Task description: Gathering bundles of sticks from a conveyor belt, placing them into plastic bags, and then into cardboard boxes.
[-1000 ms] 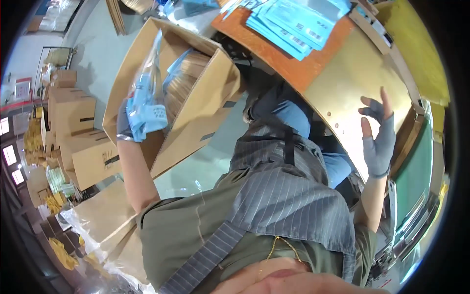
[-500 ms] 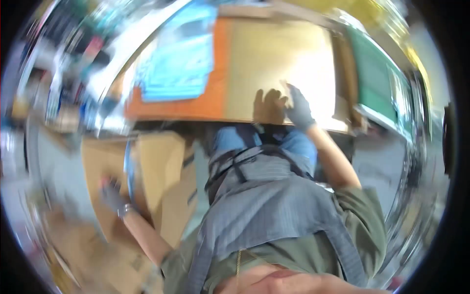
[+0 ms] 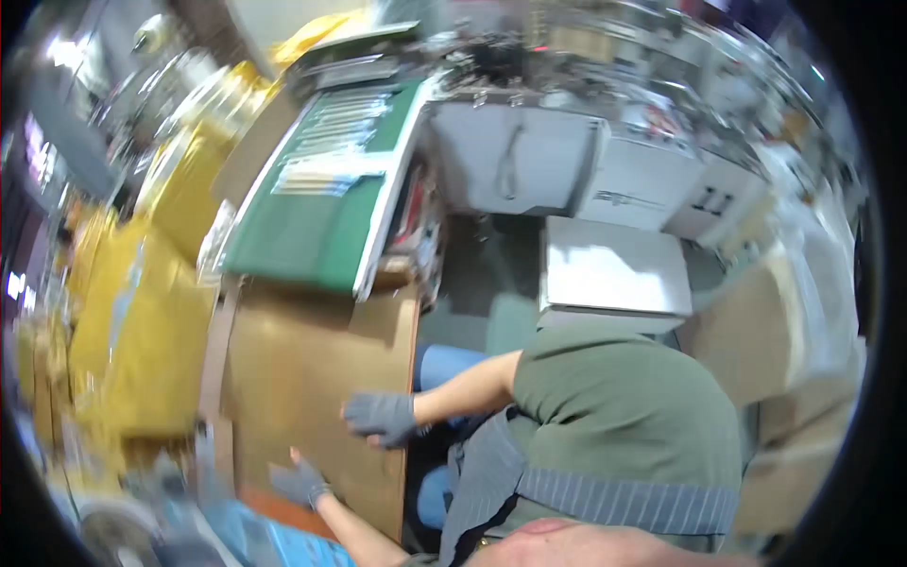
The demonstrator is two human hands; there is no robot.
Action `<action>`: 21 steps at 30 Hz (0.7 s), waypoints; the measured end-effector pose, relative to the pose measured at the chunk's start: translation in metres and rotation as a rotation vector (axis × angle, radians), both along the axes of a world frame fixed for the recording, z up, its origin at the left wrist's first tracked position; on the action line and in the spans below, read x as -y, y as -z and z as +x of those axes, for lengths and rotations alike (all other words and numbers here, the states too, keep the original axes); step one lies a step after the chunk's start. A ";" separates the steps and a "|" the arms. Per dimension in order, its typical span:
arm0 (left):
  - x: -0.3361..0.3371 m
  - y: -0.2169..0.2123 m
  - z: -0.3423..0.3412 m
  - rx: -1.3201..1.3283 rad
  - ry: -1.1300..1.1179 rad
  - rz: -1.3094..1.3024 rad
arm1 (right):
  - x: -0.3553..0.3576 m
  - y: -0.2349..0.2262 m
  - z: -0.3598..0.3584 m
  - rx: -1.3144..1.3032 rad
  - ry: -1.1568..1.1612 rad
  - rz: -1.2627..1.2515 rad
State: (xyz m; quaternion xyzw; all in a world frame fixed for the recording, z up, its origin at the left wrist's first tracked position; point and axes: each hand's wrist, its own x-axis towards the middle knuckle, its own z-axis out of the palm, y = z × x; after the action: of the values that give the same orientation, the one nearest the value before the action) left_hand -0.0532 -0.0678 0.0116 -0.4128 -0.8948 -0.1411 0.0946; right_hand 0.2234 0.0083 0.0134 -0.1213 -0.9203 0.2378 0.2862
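A blurred, wide view looks down on a crowded workroom. The largest thing near the person is a brown cardboard sheet (image 3: pixel 302 378) lying flat on a work surface at the left-centre. Beyond its far edge sits a green cutting mat (image 3: pixel 316 222) with a white border, tilted in the view, with pale papers on its far end. To the left, yellow bags or wrappings (image 3: pixel 142 312) are heaped beside the cardboard sheet. To the right, across a strip of grey floor, stands a white box-shaped unit (image 3: pixel 614 274), and behind it a row of white cabinets (image 3: pixel 567 170).

The person wears a green shirt and a grey striped apron, with blue trousers showing below the table edge. Both hands wear grey gloves. The right hand (image 3: pixel 383 418) rests flat on the cardboard sheet near its right edge, fingers loosely together, gripping nothing. The left hand (image 3: pixel 300 482) lies lower on the same sheet, close to its near edge, fingers spread, palm down, holding nothing. The 2 hands are near each other but apart. Blue packets (image 3: pixel 283 543) lie just beside the left hand, at the bottom edge.
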 end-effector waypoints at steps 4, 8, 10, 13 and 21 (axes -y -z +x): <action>0.004 0.059 -0.053 -0.343 -0.076 0.159 | 0.008 0.019 -0.017 -0.177 0.072 0.089; 0.000 0.040 -0.033 -0.344 -0.013 0.277 | 0.008 -0.005 0.000 0.027 0.028 0.008; -0.002 0.035 -0.028 -0.373 -0.012 0.294 | 0.007 -0.003 -0.001 -0.010 0.019 0.017; 0.003 0.056 -0.047 -0.591 0.012 0.340 | 0.008 -0.003 -0.005 0.003 0.014 0.014; 0.001 0.017 -0.014 -0.720 0.034 0.472 | 0.007 0.005 -0.007 -0.002 0.011 0.004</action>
State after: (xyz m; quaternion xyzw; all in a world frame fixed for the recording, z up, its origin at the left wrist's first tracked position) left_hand -0.0675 -0.0688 -0.0059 -0.4176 -0.7410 -0.1906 0.4902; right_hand 0.2162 0.0018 0.0089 -0.1255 -0.9197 0.2343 0.2888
